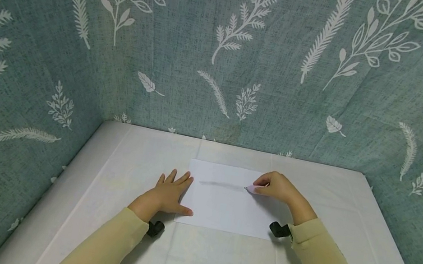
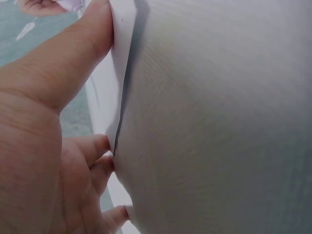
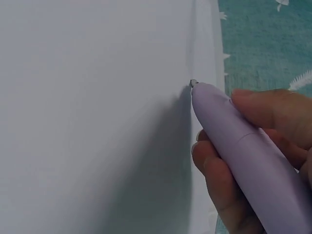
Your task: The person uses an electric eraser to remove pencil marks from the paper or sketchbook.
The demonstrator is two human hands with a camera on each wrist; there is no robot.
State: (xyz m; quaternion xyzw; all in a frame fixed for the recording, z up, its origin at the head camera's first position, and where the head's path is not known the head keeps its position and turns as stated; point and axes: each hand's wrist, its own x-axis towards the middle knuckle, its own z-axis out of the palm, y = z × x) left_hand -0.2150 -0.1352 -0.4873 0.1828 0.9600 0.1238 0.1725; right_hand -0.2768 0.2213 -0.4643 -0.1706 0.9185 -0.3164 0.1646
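Note:
A white sheet of paper [image 1: 220, 211] lies flat on the table, with a faint grey line [image 1: 220, 184] running across its upper part. My right hand [image 1: 276, 187] grips a lavender pen-shaped craft knife [image 3: 243, 151] between thumb and fingers. Its small metal tip [image 3: 193, 83] is right at the line on the sheet, as the right wrist view shows. My left hand [image 1: 165, 197] rests with spread fingers at the left edge of the sheet, thumb on its lower left corner. In the left wrist view that paper edge [image 2: 124, 63] stands slightly off the cloth.
A white cloth covers the table [image 1: 217, 260]. Behind it and along both sides hangs a teal curtain [image 1: 191, 47] with white leaf prints. Small black wrist devices sit at the left cuff [image 1: 156, 228] and the right cuff [image 1: 279, 229].

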